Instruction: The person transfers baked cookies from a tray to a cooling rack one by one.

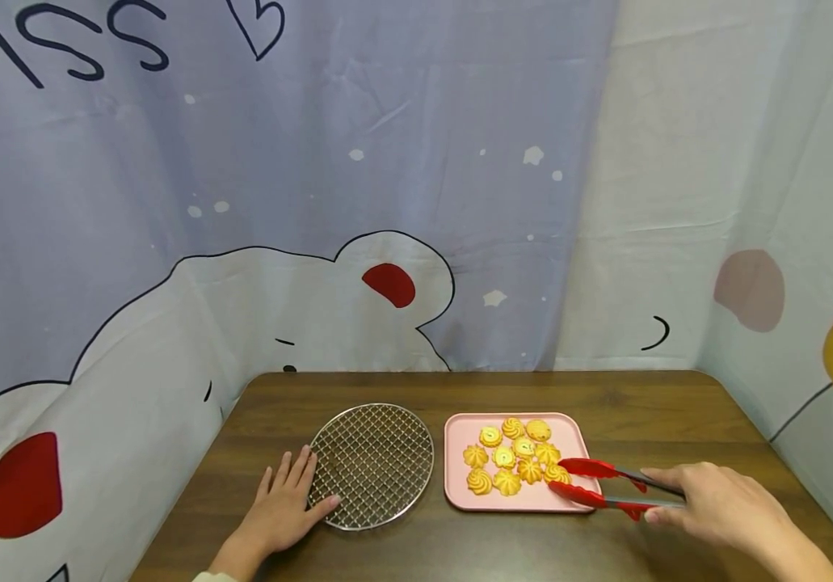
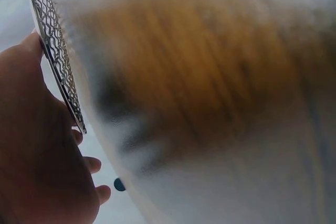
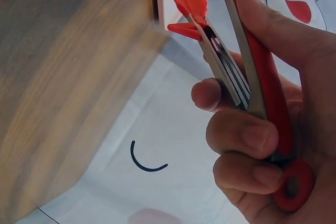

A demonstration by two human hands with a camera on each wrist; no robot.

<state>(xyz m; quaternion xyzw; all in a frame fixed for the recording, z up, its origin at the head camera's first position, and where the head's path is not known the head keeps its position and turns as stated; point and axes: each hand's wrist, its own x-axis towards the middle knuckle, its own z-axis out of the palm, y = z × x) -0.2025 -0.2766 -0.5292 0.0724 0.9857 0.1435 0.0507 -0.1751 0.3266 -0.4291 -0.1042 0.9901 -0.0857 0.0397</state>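
Head: left hand (image 1: 281, 509) flat, fingers straight, steadying wire rack (image 1: 372, 465); right hand (image 1: 721, 505) grips red tongs (image 1: 598, 483), tips apart around a cookie (image 1: 557, 474) on pink tray (image 1: 576, 440).
Left wrist: rack rim against palm.
Right wrist: fingers curled round tong handles.
Judgement: pick-up step; next needs gentle squeeze.

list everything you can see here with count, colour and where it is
table: 1, dark brown wood, fills the lower part of the head view
wire rack: 1, round silver mesh, left of the tray
tray: 1, pink, rounded corners, right of the rack
cookies: about 11, yellow swirls, clustered on the tray
tongs: 1, red tips and metal arms, tips over the tray's near right part beside the cookies
backdrop cloth: 1, pale blue and white with bear drawings, behind and beside the table
left hand: 1, flat on the table, fingers touching the rack's left rim
right hand: 1, gripping the tongs' handles at the table's right
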